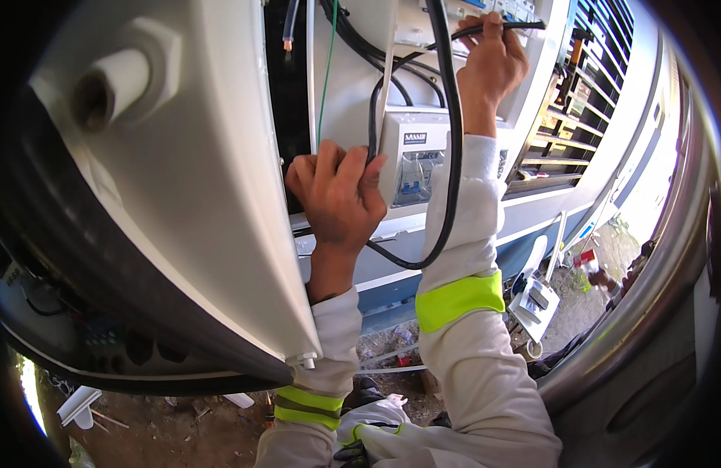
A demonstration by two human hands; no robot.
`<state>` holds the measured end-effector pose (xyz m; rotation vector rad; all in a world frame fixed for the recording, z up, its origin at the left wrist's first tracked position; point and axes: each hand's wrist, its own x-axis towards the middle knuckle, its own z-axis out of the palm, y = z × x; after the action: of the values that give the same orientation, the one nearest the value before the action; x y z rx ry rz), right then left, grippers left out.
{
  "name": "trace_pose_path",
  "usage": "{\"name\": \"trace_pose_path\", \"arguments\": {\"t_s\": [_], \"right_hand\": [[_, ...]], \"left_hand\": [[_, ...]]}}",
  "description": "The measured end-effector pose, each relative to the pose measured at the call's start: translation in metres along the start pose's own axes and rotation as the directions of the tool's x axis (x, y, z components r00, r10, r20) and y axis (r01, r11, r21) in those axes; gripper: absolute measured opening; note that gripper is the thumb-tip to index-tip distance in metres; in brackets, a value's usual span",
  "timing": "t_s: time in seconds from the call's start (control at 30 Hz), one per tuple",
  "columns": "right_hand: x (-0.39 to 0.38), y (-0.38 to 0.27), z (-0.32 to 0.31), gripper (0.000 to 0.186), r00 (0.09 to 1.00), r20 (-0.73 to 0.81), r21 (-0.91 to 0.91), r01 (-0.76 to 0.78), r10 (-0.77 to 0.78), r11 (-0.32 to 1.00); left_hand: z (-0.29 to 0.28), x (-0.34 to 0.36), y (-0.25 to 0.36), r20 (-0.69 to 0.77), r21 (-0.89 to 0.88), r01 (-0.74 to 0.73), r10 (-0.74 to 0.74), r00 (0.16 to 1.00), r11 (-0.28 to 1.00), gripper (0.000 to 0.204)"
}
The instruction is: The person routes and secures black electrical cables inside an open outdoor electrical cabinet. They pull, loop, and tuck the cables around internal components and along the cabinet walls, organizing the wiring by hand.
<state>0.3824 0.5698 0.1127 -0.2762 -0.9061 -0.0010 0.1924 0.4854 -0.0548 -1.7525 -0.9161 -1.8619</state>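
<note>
"At the open white cabinet (349,109), where does the black cable (374,117) run?"

"Between the two hands. It rises from the left hand (337,187), bends across in front of the cabinet's back wall, and reaches the right hand (493,66) at the upper right, near a row of switches (520,11)."

"How are the fingers set?"

"The left ones curl around the cable, thumb against it. The right ones pinch it just short of its tip (537,26), which pokes out to the right."

"And the thick black loop (456,140) in front of the right sleeve (466,203)?"

"It hangs down, then sweeps back to the lower edge of the left hand. Whether it is the same length of cable, I can't tell; the hand hides the join."

"How would you expect it to handle?"

"Stiff and springy, judging by those wide, smooth curves. Far heavier than the thin green wire (327,70), and tough rather than fragile. The smooth cover could slide or twist in bare skin."

"So where to take hold?"

"Close behind the tip, for aiming it, with the other hand farther back to bear the weight and resist the spring. Too far from the end, and I'd think the tip would swing about."
</note>
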Motion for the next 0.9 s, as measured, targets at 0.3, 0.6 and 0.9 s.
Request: {"name": "trace_pose_path", "arguments": {"t_s": [0.3,0.6,0.9], "right_hand": [[-0.01,-0.061,0.038,0.019,0.924,0.126,-0.439,0.378,-0.361,0.815],[0.004,-0.08,0.055,0.01,0.757,0.51,-0.487,0.645,-0.409,0.589],[0.038,-0.068,0.09,0.024,0.815,0.573,-0.138,0.199,-0.086,0.97]], "left_hand": [[0.028,0.035,-0.007,-0.019,0.066,0.207,-0.206,0.978,0.976,0.023],[0.058,0.054,-0.012,-0.019,0.151,0.221,-0.221,0.975,0.963,0.026],[0.072,0.069,-0.009,0.089,0.181,0.259,-0.278,0.956,0.949,0.03]]}}
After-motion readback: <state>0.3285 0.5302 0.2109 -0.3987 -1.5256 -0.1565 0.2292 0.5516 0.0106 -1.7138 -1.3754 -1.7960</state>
